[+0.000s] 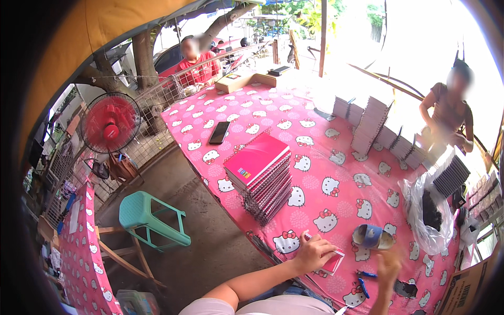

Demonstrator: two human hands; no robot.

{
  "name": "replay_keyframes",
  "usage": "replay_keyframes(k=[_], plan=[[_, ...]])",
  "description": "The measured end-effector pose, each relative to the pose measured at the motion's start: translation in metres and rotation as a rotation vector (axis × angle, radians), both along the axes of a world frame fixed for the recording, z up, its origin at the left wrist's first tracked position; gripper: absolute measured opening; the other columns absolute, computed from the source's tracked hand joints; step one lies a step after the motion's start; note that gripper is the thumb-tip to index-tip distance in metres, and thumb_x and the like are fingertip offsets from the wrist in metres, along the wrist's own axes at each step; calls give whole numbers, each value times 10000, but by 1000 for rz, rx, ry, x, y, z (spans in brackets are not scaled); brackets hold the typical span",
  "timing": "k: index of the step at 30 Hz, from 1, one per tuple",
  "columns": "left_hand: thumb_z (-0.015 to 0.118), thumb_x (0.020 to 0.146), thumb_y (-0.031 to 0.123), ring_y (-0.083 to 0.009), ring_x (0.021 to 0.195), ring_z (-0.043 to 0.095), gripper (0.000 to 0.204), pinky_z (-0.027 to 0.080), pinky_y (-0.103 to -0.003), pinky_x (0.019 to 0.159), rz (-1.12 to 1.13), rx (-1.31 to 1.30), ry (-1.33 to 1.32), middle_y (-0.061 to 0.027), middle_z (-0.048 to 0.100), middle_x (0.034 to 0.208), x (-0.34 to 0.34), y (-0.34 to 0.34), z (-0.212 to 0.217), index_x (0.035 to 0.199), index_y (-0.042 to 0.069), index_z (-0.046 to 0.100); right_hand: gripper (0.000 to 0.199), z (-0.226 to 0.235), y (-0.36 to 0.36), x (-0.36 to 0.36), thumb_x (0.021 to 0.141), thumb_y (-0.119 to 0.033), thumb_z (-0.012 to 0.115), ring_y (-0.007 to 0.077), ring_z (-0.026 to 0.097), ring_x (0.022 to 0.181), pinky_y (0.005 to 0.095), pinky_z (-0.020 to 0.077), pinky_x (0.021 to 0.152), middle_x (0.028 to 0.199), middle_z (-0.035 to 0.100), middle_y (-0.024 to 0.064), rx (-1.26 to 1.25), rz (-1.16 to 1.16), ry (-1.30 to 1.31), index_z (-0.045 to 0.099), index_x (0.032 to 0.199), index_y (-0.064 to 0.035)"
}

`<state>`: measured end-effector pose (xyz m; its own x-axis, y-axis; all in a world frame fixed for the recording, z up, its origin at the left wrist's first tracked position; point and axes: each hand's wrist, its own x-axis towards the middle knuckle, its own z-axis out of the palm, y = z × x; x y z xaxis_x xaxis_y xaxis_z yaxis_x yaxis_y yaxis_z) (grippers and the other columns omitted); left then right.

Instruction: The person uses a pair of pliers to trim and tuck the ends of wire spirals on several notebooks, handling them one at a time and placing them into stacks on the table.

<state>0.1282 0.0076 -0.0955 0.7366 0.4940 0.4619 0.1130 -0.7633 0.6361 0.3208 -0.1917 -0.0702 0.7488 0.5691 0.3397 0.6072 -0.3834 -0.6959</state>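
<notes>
At the near edge of the table, my left hand [315, 255] is closed on a pink notebook [332, 264] with pale edges, mostly covered by the hand. My right hand [389, 266] is raised over the table farther right, smeared by motion, so its fingers cannot be made out. Beside it lie blue-handled pliers [363, 286]. A blue object shaped like a slipper [369, 237] rests just beyond both hands. Farther off to the left stands a tall stack of pink spiral-bound notebooks [259, 160].
A black phone [219, 133] lies beyond the stack. Stacks of notebooks [371, 125] and a clear plastic bag with black contents [433, 215] line the right side. Two people are beyond the table. A green stool [151, 216] and red fan [111, 129] stand left.
</notes>
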Motion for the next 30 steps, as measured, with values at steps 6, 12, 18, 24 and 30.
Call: replay_keyframes(k=[6, 12, 18, 24, 30], plan=[[730, 789, 300, -97, 846, 546, 147, 158, -504, 1013, -5, -11, 8, 82, 664, 813, -1, 3, 0, 890, 194, 734, 147, 2, 66, -63, 744, 8, 707, 99, 576, 688, 237, 452, 601, 769, 614, 44, 22, 317, 388, 678, 888, -2], [732, 787, 285, -93, 838, 545, 121, 157, -490, 1020, -8, 3, -20, 87, 664, 805, -3, 4, -3, 871, 199, 737, 116, 2, 67, -42, 770, 17, 697, 74, 567, 639, 227, 460, 600, 732, 653, 28, 19, 356, 656, 682, 882, 43], [735, 787, 280, -89, 834, 546, 113, 152, -480, 1032, -24, 2, -44, 91, 668, 810, -3, 5, -3, 869, 203, 746, 135, 3, 64, -41, 772, -15, 705, 95, 564, 634, 250, 464, 584, 707, 624, 47, -139, 429, 594, 661, 889, 36], [725, 799, 283, -86, 835, 549, 139, 151, -470, 1037, -3, -5, -55, 94, 671, 843, -3, 2, -4, 912, 205, 748, 210, 13, 69, -57, 699, -87, 779, 223, 573, 672, 331, 474, 597, 831, 543, 113, -161, 451, 101, 657, 853, -13], [691, 825, 282, -85, 892, 563, 169, 146, -453, 1037, -3, 17, -86, 83, 663, 940, -2, 3, -7, 977, 229, 740, 179, 1, 72, -58, 725, -104, 748, 286, 555, 675, 371, 452, 593, 795, 531, 125, -161, 382, -72, 617, 825, -33]])
